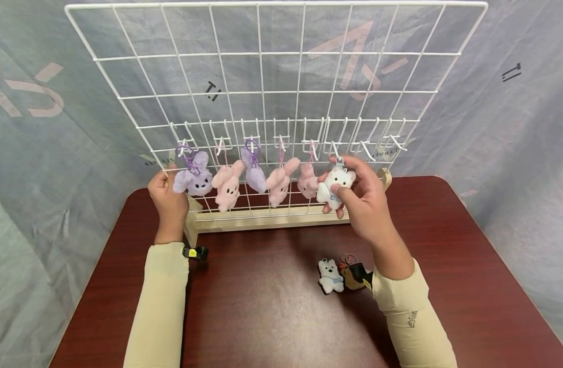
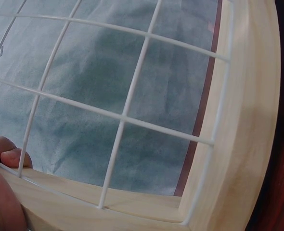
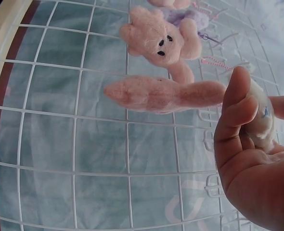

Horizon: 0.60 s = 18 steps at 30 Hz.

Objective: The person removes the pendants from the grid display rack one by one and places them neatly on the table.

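Right hand (image 1: pixel 367 203) pinches a white plush (image 1: pixel 340 178) at centre-right, just below a hook (image 1: pixel 335 149); left hand (image 1: pixel 167 199) grips the rack (image 1: pixel 260 52) at left; pink plushes (image 1: pixel 228 193) hang between.

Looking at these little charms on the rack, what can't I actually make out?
- Head view: the brown charm on the table is partly covered by the black wrist device.
- Head view: whether the held white charm's clasp is on the hook; too small.
- Right wrist view: the held charm's face, hidden by the right hand.
- Left wrist view: most of the left hand, cut off by the left edge.
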Each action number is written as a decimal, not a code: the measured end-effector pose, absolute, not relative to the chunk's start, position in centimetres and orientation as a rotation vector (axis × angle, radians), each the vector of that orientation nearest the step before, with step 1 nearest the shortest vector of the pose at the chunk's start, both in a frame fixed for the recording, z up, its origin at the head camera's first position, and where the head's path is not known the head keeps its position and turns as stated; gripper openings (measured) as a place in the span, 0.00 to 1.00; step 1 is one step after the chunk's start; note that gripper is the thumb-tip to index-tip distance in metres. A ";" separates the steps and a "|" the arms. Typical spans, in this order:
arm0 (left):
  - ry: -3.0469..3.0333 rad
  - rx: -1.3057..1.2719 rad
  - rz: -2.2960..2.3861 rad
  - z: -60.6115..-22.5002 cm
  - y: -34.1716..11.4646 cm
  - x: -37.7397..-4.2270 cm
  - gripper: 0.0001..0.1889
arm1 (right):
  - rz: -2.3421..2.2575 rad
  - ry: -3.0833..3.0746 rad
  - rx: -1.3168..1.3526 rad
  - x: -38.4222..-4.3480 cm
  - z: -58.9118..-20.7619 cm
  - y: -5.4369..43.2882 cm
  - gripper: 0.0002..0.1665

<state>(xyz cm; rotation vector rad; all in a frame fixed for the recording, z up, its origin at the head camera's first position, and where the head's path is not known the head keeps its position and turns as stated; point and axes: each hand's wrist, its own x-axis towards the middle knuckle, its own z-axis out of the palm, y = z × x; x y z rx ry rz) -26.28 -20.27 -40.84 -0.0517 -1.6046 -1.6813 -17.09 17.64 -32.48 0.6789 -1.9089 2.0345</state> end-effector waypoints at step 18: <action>-1.565 -0.033 -1.706 -40.8 -20.1 -26.5 0.26 | 1.983 -1.915 0.686 -16.7 -32.7 17.7 0.20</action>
